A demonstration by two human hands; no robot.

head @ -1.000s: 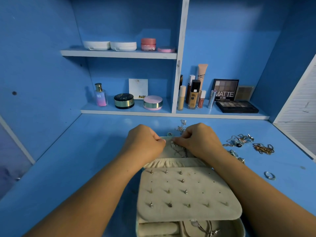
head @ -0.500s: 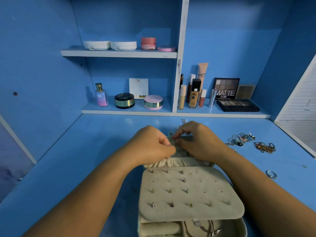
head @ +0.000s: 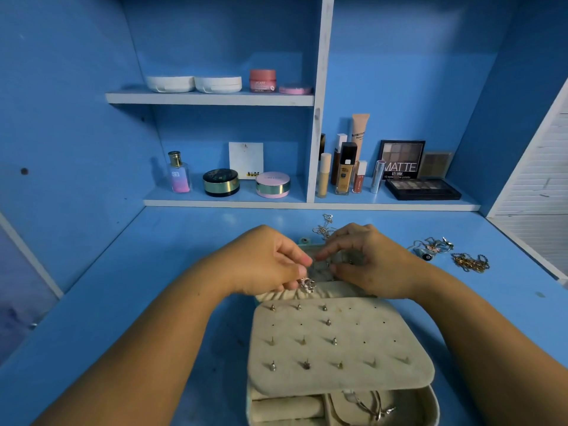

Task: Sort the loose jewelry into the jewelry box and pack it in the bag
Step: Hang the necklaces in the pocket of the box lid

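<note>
left hand (head: 267, 265) pinched necklace (head: 308, 283), now dangling free | right hand (head: 372, 259) pinched it over far lid (head: 310, 246) | sorting unfinished

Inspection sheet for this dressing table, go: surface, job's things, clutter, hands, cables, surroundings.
Surface: blue desktop, bearing box and jewelry.
Job's things: jewelry box open, studs in its earring panel; silver chains and gold chain loose at right; no bag seen.
Clutter: nothing seen.
Hands: left hand and right hand both pinch a thin necklace over the box lid.
Cables: nothing seen.
Surroundings: blue shelves holding cosmetics, a MATTE palette among them.
</note>
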